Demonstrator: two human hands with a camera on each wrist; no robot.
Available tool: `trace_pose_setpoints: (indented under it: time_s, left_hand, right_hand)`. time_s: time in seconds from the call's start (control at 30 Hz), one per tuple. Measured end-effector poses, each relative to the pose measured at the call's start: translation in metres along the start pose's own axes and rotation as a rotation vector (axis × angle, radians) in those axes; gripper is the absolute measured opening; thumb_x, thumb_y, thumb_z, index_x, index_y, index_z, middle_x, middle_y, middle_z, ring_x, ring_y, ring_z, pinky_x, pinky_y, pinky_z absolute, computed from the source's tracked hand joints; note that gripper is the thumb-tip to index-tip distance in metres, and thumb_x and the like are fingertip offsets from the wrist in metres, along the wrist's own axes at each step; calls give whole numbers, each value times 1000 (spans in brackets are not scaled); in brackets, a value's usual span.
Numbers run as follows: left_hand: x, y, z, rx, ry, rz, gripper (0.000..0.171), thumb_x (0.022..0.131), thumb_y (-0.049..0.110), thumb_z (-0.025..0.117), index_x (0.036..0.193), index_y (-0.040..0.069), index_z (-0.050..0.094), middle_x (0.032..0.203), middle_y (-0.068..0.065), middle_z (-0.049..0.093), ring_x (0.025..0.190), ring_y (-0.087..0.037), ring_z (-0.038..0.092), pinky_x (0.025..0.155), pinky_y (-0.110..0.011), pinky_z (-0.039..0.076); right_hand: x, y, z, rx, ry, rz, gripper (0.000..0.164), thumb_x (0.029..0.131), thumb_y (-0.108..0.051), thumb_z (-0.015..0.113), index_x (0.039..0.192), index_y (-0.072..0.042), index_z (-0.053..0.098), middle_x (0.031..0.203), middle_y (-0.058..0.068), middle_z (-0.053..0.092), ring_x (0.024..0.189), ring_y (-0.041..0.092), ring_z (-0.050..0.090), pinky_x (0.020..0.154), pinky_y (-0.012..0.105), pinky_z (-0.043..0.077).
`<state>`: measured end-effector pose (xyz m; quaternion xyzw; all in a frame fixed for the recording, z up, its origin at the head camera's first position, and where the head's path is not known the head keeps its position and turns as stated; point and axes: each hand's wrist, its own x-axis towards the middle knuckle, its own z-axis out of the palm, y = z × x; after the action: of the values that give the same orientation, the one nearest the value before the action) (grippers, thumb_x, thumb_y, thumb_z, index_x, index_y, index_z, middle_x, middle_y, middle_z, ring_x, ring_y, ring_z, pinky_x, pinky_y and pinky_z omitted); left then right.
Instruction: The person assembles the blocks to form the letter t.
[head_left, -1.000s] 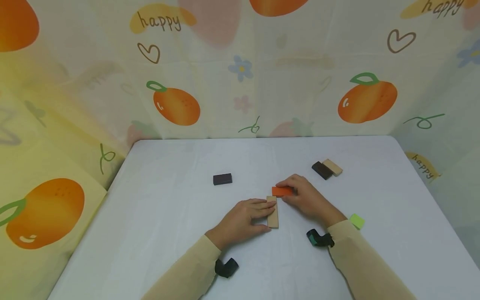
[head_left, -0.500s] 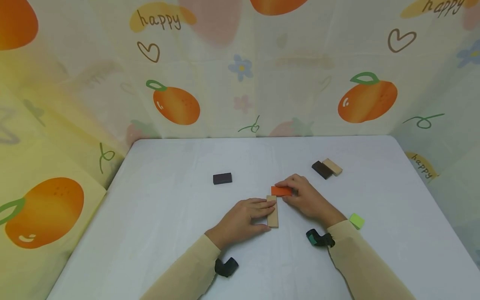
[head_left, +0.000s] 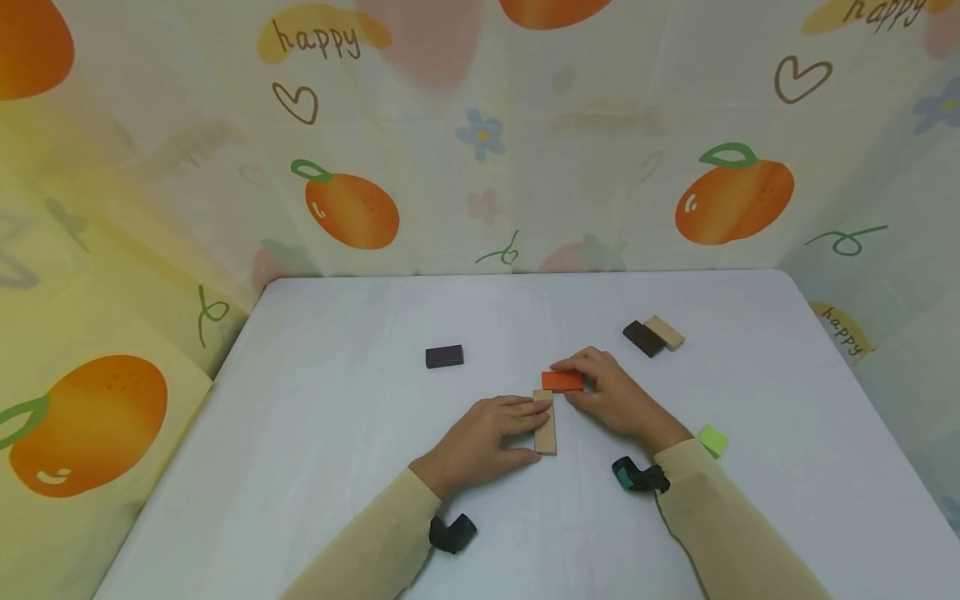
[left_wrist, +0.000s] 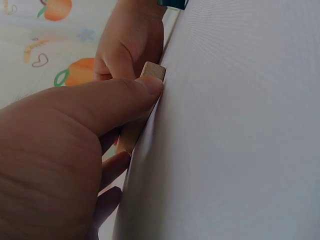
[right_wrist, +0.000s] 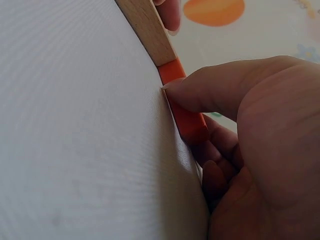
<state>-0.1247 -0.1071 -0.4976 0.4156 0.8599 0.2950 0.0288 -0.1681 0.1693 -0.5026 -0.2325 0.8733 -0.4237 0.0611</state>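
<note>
A plain wooden block (head_left: 547, 429) lies lengthwise on the white table, pointing away from the person. My left hand (head_left: 487, 442) holds it, the thumb at its near end and fingertips over its far part. In the left wrist view the thumb presses that pale end (left_wrist: 154, 70). Across the far end of the wooden block lies an orange block (head_left: 557, 381), turned sideways. My right hand (head_left: 618, 396) pinches the orange block between thumb and fingers. In the right wrist view, the orange block (right_wrist: 187, 117) meets the wooden block (right_wrist: 150, 32) end to side.
A dark block (head_left: 445, 357) lies farther back to the left. At the back right another dark block (head_left: 643, 339) leans against a plain wooden one (head_left: 666, 332). A lime green block (head_left: 713, 442) sits beside the right sleeve. Patterned cloth (head_left: 525, 183) hangs behind the table.
The orange block has slid very slightly left in the right hand's pinch. The left hand and the wooden block keep their place.
</note>
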Motion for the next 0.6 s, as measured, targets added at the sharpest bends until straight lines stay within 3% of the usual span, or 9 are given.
trace_pose_setpoints:
  time_s: [0.13, 0.3, 0.6]
  left_hand:
    - [-2, -2, 0, -29, 20, 6, 64, 97, 30, 87, 152, 7, 65, 160, 3, 55, 147, -21, 52, 122, -43, 41]
    - [-5, -4, -2, -104, 95, -1, 66, 95, 27, 89, 154, 9, 64, 155, 1, 62, 142, -19, 56, 120, -40, 43]
    - [-6, -8, -9, -256, 189, -98, 70, 96, 25, 88, 158, 10, 60, 153, 1, 64, 140, -14, 56, 116, -41, 48]
  right_hand:
    - [0, 1, 0, -1, 11, -9, 40, 100, -2, 74, 139, -12, 74, 126, 2, 64, 120, 27, 53, 103, 52, 47]
    - [0, 2, 1, 1, 15, -15, 40, 100, -2, 74, 139, -11, 74, 125, 2, 65, 121, 27, 53, 104, 52, 47]
    - [0, 1, 0, -4, 10, -4, 42, 100, -2, 75, 141, -11, 72, 129, 2, 64, 125, 27, 52, 108, 54, 46]
